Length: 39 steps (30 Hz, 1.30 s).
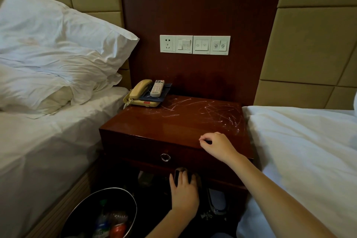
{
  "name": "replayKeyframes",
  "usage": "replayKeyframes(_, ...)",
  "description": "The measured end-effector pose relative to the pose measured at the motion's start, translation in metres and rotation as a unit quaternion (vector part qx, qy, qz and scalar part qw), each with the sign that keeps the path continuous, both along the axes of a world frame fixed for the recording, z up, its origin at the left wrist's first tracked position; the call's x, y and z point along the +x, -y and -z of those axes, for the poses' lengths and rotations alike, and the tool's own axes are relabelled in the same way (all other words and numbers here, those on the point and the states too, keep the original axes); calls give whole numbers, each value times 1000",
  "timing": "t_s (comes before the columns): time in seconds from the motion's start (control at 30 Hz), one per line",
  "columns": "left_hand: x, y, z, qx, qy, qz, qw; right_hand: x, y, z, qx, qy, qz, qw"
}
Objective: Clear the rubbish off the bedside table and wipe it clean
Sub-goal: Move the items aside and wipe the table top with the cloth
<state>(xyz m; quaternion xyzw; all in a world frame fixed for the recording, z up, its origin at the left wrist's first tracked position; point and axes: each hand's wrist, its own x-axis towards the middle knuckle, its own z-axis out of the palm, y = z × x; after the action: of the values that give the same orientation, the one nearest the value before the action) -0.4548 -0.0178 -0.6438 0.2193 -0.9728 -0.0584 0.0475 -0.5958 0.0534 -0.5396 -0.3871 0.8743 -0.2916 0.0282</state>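
The dark wooden bedside table [173, 121] stands between two beds, and white scribbled marks streak its top [218, 112]. My right hand [216, 146] rests at the top's front edge with fingers curled; nothing shows between them. My left hand [183, 189] reaches into the dim open shelf under the drawer, its fingers wrapped over a small dark object [178, 174] that I cannot identify. A round bin [123, 193] on the floor at the lower left holds plastic bottles and a red can [117, 230].
A beige telephone [140, 92] and a white remote [157, 88] sit on a dark blue tray at the table's back left corner. The drawer has a ring pull [165, 157]. White bedding flanks the table on both sides. A switch panel [195, 44] is on the wall.
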Motion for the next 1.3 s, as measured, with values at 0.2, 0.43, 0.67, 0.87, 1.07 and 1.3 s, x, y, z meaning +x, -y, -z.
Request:
replayKeyframes(0.2, 2, 12, 1, -28, 19, 34, 999, 3, 0, -4, -5, 8, 0, 1000)
replayKeyframes(0.43, -4, 28, 1, -7, 38, 73, 997, 9, 1, -4, 39, -12, 11, 999)
replayKeyframes(0.67, -12, 34, 3, 1, 82, 79, 994, 8, 1, 8, 23, -5, 19, 1000)
replayKeyframes(0.87, -18, 34, 0, 31, 49, 77, 995, 3, 1, 9, 9, 8, 18, 1000)
replayKeyframes(1.07, -17, 30, -6, 52, 26, 63, 996, 8, 2, -5, 45, 21, 5, 999)
replayKeyframes(1.3, -17, -14, 3, 12, 8, 143, 990, 4, 1, 3, 30, 36, 7, 999)
